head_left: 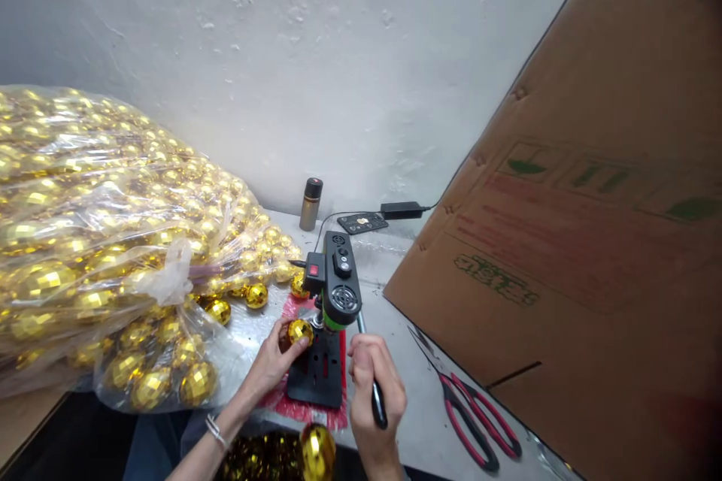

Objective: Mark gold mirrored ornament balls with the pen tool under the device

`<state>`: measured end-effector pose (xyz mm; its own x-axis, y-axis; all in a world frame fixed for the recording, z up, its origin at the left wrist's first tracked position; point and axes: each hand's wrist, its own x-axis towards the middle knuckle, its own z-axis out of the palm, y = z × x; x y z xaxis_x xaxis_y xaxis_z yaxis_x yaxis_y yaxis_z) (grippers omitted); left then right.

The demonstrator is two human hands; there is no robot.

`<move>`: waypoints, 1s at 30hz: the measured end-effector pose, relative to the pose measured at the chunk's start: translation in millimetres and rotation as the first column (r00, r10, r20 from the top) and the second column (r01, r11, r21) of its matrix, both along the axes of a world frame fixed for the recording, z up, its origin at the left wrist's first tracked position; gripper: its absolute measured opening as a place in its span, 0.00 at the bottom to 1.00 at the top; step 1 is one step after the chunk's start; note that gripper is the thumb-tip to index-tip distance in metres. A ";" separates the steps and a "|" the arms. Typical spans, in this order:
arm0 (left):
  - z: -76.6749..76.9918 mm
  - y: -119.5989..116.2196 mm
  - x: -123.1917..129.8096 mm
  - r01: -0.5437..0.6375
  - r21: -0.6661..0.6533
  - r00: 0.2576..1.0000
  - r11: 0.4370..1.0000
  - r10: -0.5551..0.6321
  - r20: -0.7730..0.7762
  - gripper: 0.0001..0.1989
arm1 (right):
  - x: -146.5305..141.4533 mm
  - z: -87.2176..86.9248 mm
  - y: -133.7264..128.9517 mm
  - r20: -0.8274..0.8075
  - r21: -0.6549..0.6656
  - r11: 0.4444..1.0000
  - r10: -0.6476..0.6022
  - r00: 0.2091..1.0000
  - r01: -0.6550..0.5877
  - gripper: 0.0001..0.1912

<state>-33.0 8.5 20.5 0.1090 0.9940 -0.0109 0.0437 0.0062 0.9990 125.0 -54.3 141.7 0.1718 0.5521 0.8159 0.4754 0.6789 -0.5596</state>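
Note:
My left hand [271, 358] is closed on a shiny gold faceted ball [299, 331], fingers and thumb around its sides. It holds the ball at the head of a small black bench drill press [341, 274], over the press's slotted black base [316, 379]. My right hand [375, 391] is wrapped around the press's lever handle [379, 407], a metal rod with a black grip. The spindle tip is largely hidden behind the ball and the head. Another gold ball [317, 452] shows below the table's front edge, above a dark space with many more.
Large clear bags of gold balls [113, 240] fill the left side. Loose balls [256, 295] lie beside them. Red-handled scissors [471, 413] rest at right, by a big cardboard box [564, 240]. Behind stand a bottle [310, 204], a phone [361, 222] and a power adapter [401, 210].

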 end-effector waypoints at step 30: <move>-30.2 -20.0 22.6 0.113 0.326 0.890 0.939 0.050 -0.454 0.29 | 4.2 -30.7 1.7 0.014 0.032 0.999 -0.034 0.999 0.034 0.15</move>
<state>-10.5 -11.5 -9.7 0.2049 0.9421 0.2653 0.4817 -0.3331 0.8106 129.2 -52.6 110.9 0.1781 0.5200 0.8354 0.5066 0.6794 -0.5309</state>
